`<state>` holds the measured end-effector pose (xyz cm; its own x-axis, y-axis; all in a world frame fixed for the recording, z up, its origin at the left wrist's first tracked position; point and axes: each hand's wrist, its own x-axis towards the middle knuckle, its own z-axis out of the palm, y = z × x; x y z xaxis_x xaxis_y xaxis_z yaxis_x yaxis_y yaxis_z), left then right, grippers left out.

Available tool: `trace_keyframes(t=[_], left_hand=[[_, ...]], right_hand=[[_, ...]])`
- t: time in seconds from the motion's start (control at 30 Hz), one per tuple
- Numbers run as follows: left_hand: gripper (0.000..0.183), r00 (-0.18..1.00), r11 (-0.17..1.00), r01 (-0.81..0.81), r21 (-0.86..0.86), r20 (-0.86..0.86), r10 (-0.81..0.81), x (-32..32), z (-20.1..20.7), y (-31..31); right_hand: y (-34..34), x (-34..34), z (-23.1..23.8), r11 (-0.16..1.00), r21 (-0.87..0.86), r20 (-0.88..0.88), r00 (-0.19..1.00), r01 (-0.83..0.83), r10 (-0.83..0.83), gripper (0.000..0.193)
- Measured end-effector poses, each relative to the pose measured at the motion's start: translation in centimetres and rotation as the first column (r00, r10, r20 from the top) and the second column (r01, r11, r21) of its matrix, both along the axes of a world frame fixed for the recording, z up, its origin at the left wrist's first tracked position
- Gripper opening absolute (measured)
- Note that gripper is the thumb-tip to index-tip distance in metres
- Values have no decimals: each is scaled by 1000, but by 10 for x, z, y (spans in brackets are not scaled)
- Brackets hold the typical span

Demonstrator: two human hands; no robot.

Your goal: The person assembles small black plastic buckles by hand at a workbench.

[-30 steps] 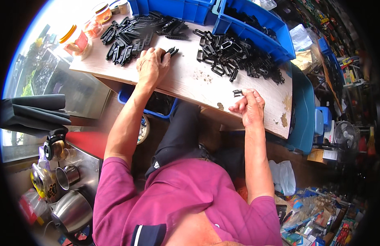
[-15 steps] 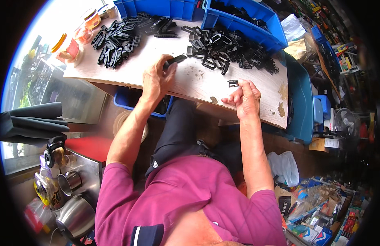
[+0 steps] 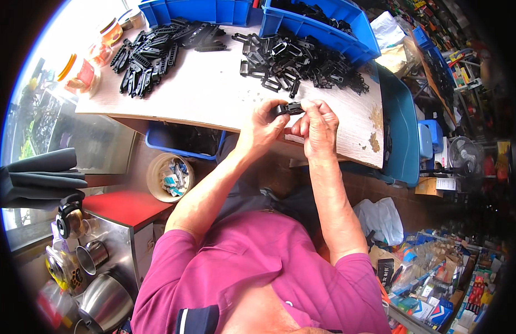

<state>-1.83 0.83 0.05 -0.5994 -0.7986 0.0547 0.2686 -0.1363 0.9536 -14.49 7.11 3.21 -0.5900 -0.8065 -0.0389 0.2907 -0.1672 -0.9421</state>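
Observation:
Above the table's front edge, my left hand (image 3: pixel 259 127) and my right hand (image 3: pixel 321 129) meet at a pair of black plastic parts (image 3: pixel 292 108). The left fingers are closed around a long black plastic piece, partly hidden by them. From the other side, my right thumb and fingers pinch a small black plastic frame against it. Whether the two are joined, I cannot tell. Beyond my hands lies a heap of black plastic frames (image 3: pixel 302 58). A pile of long black ridged pieces (image 3: pixel 144 61) lies farther left on the table.
Blue bins (image 3: pixel 324 30) stand along the back of the pale table (image 3: pixel 208 83). Lidded plastic jars (image 3: pixel 77 75) line its left end. A teal tub (image 3: pixel 401 128) adjoins the right end. Below are a blue crate (image 3: pixel 185 142) and a bucket of scraps (image 3: pixel 171 178).
My left hand has moved right with its long black piece, and my right hand slightly left. Their two parts, apart before, now meet. The view has shifted slightly.

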Motion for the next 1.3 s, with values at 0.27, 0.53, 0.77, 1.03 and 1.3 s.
trace_keyframes(t=[0.27, 0.53, 0.77, 1.03, 1.3], left_hand=[[32, 994, 985, -12, -173, 107, 31, -2, -12, -3], [28, 988, 997, -53, -63, 140, 62, -5, 14, -1], [18, 978, 977, -185, 104, 115, 173, -4, 9, -1], [36, 970, 932, -160, 324, -124, 210, 8, 16, -10], [36, 966, 946, -139, 294, -170, 195, 13, 9, -10]], right_hand=[[1, 3, -6, 999, 39, -35, 999, 10, -9, 12], [1, 19, 6, 995, 98, 48, 998, 30, -35, 17], [-2, 7, -5, 987, 146, -39, 997, 74, -69, 17], [-33, -13, 18, 846, 523, -113, 992, 105, -53, 26], [-46, -27, 17, 763, 645, -132, 989, 36, 64, 21]])
